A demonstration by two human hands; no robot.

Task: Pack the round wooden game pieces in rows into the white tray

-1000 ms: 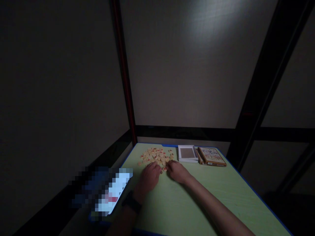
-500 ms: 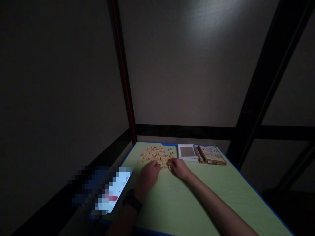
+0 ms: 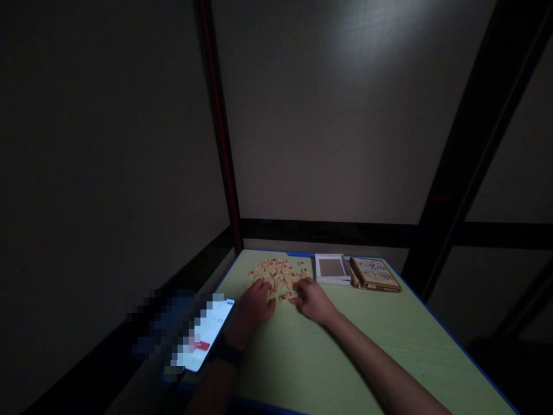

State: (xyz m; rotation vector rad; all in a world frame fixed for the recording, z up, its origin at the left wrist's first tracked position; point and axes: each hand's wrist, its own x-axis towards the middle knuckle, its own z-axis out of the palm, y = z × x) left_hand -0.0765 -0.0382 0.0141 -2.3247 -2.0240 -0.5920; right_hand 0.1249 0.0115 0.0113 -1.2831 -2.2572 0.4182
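Many round wooden Chinese chess pieces (image 3: 272, 269) lie in a loose pile on the green table, some showing red or black marks. My left hand (image 3: 259, 302) rests palm down at the pile's near left side, thumb spread from the fingers, fingertips on the pieces. At the near right edge is my right hand (image 3: 314, 300), its fingers bent and its thumb apart from the index finger. The thumb tip is beside a red-marked piece (image 3: 290, 295). A black-marked piece (image 3: 282, 297) lies between my hands. What sits under the bent fingers is partly hidden.
A shallow white box (image 3: 317, 271) stands at the table's back edge, beside stacked, printed game boxes (image 3: 375, 274). A lit phone (image 3: 207, 337) lies at the left edge of the green table (image 3: 367, 323). Grey walls rise behind and on the left.
My left hand has shifted slightly left and its thumb has spread away from the fingers. More pieces show between my hands. The right hand stays near the same place, its thumb stretched further left.
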